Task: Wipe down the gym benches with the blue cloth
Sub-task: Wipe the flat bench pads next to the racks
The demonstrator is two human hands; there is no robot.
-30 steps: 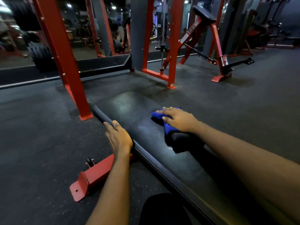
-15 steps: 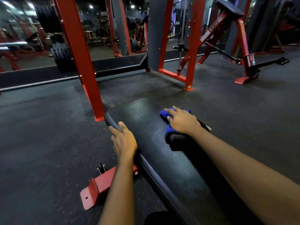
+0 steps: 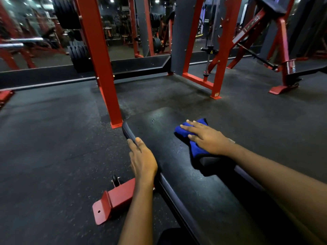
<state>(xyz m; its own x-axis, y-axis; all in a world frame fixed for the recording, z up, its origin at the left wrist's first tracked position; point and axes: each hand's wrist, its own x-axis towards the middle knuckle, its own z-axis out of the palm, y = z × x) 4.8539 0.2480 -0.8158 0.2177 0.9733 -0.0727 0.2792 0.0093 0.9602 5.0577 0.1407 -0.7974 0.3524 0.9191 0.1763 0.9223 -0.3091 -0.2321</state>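
A black padded gym bench [image 3: 159,131] runs from the lower right toward the centre of the head view. The blue cloth [image 3: 195,149] lies folded on the bench top near its right edge. My right hand [image 3: 207,138] lies flat on the cloth, fingers spread, pressing it onto the pad. Part of the cloth is dark and bunched under my wrist. My left hand [image 3: 142,159] rests on the bench's left edge, fingers curled over the rim.
A red rack upright [image 3: 100,68] stands just beyond the bench's far left corner. The bench's red foot [image 3: 113,202] with a small wheel sticks out on the floor at left. Another red frame [image 3: 217,68] and an incline machine [image 3: 281,50] stand behind. Dark rubber floor surrounds the bench.
The view has shifted, so the bench and hands sit further right. My right hand with the cloth has slid slightly toward the bench's right edge. The left hand keeps its hold.
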